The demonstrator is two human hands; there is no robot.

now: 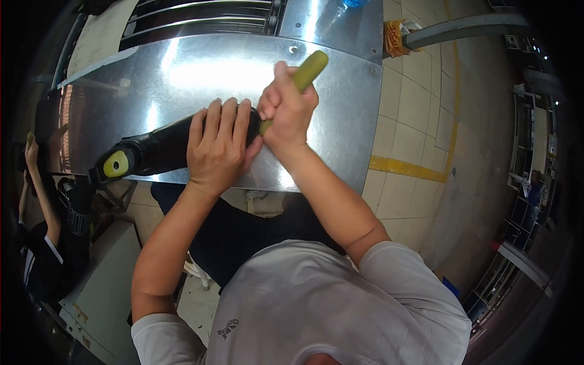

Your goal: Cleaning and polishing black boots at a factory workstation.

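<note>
A long, glossy black boot-like piece (161,149) lies aslant along the near edge of the metal table; I cannot tell its exact kind. At its left end shows a yellow-green oval face (115,163) with a small dark hole. Over the right part of the piece my left hand (220,143) is wrapped, fingers on top and thumb on the near side. My right hand (287,109) is closed in a fist round a yellow-green rod (311,70). The rod's upper end points away to the right, and its lower end meets the black piece's right end; the contact is partly hidden.
The shiny metal table (340,121) ends at the right above a tiled floor (398,131) with yellow lines. Dark metal bars (201,18) lie at the back. A co-worker's arm (45,194) shows at far left, above a pale cabinet (103,292).
</note>
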